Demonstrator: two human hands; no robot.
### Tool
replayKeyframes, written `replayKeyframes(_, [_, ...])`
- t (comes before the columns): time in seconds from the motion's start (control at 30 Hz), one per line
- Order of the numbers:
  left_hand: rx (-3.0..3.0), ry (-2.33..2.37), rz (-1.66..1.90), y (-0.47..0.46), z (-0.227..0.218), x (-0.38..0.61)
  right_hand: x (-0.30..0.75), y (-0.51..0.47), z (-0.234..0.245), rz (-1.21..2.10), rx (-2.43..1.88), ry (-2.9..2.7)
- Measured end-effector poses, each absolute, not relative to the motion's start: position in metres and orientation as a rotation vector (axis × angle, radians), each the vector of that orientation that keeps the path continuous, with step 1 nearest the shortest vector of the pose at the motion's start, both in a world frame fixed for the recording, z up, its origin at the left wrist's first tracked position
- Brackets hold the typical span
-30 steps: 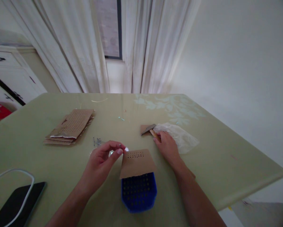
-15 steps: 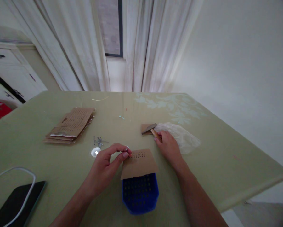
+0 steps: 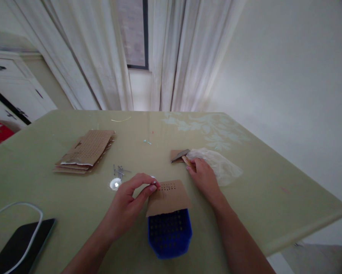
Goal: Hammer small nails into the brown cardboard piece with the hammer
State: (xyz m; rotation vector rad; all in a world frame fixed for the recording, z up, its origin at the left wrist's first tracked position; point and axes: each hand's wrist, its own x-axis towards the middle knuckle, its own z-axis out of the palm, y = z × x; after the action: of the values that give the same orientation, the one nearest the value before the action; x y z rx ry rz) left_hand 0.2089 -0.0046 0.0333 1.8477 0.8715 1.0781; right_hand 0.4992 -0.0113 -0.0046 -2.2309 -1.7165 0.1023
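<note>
- Brown card (image 3: 169,199) lies on the blue basket (image 3: 170,249).
- Left of the basket, left hand (image 3: 126,198) pinches a nail (image 3: 155,183).
- Right of it, right hand (image 3: 204,178) grips a hammer (image 3: 180,155).

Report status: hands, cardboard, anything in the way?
Left hand pinching nail at punched cardboard. Right hand gripping hammer. Cardboard partly covering blue basket. Plastic bag close beside right hand.
</note>
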Motion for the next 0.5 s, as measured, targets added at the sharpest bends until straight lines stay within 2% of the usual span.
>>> replayKeyframes(0.37, [1.883,0.849,1.109,-0.006,0.029,0.208,0.493,-0.014,0.000,0.063,-2.260,-1.748])
replayKeyframes(0.5, [1.925,0.816,1.135,-0.007,0.029,0.209,0.489,-0.017,0.014,0.074,-2.224,-1.735])
